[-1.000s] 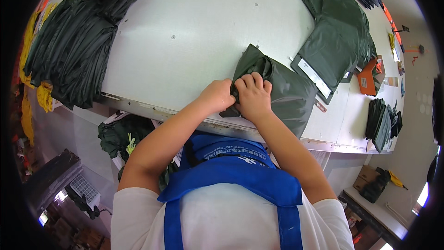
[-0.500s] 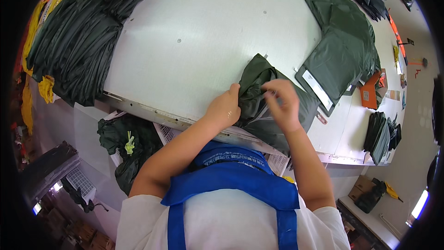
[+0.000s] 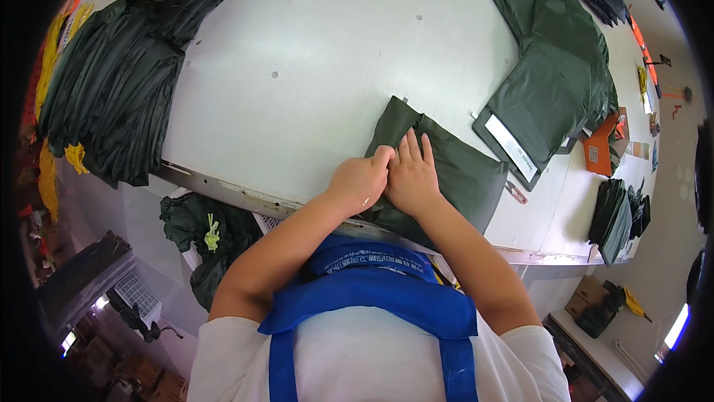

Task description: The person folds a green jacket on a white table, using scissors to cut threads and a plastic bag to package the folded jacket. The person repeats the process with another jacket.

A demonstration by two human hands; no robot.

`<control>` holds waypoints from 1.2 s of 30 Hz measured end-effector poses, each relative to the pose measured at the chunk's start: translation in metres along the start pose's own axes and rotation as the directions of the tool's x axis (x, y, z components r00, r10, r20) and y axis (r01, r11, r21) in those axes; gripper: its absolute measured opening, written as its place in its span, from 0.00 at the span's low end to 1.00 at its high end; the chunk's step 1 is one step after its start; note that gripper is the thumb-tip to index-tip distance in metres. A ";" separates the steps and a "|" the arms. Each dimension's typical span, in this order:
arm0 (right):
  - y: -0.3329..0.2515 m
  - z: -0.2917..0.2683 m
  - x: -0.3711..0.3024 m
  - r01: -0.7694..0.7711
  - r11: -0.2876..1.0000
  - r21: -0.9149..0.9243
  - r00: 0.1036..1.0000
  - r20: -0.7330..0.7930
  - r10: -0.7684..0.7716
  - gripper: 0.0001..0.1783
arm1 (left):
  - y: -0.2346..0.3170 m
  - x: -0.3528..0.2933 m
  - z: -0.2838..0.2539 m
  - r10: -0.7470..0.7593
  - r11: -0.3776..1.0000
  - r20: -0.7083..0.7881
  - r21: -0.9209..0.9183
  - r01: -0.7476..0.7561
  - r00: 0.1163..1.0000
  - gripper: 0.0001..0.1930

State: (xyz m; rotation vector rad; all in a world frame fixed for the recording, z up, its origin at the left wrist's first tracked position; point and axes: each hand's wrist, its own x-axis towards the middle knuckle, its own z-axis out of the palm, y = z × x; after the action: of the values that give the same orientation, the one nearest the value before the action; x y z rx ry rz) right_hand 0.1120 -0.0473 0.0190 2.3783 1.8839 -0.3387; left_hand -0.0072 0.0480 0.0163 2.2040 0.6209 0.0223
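Observation:
A dark green, folded fabric bag [image 3: 465, 171] lies at the table's near edge, in front of my body. My left hand [image 3: 360, 182] is closed on the bag's left side, its thumb up beside my other hand. Flat on the fabric lies my right hand [image 3: 411, 179], fingers stretched out toward the far side and pointing into the fold. A small pale tab sticks out at the bag's far corner. What is inside the bag is hidden.
A tall pile of dark green fabric [image 3: 119, 67] lies at the left. Flat green packed bags [image 3: 554, 75] overlap at the right, one with a white label strip. Near them are an orange box [image 3: 597, 150] and a small tool [image 3: 515, 192]. The metal-edged table [image 3: 312, 104] is pale.
My right hand has come down from above the bag to lie flat on it. The bunched opening is now folded flatter. My left hand keeps its hold at the left side.

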 end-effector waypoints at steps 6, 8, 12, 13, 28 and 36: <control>0.007 -0.003 0.021 -0.131 0.984 0.118 0.991 0.010 0.131 0.43 | -0.011 0.002 -0.016 -0.057 0.993 -0.044 -0.109 0.052 0.997 0.14; 0.023 -0.005 0.018 -0.043 0.940 0.340 0.999 0.023 0.038 0.56 | -0.021 -0.004 -0.016 0.007 0.998 -0.152 -0.060 -0.017 0.988 0.12; 0.027 -0.023 0.014 -0.009 0.923 0.384 0.991 0.128 -0.044 0.65 | -0.007 -0.006 -0.026 -0.052 0.993 -0.074 -0.113 0.044 0.996 0.10; 0.021 -0.024 0.015 -0.040 0.940 0.338 0.990 0.143 -0.010 0.64 | -0.007 -0.006 -0.027 -0.047 0.993 -0.073 -0.110 0.039 0.996 0.09; 0.026 -0.013 0.012 -0.017 0.809 0.587 0.941 -0.263 0.210 0.47 | -0.005 -0.001 -0.038 -0.079 0.983 -0.002 -0.166 0.078 0.997 0.12; 0.012 -0.020 -0.023 0.176 0.891 0.418 0.864 -0.499 0.064 0.25 | 0.002 -0.004 -0.021 -0.030 0.998 -0.204 0.053 0.042 0.979 0.10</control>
State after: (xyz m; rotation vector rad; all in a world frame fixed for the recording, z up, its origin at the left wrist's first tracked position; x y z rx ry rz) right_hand 0.1207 -0.0677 0.0426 2.9526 2.3109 -0.1822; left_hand -0.0146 0.0605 0.0323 2.2627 0.7830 0.2150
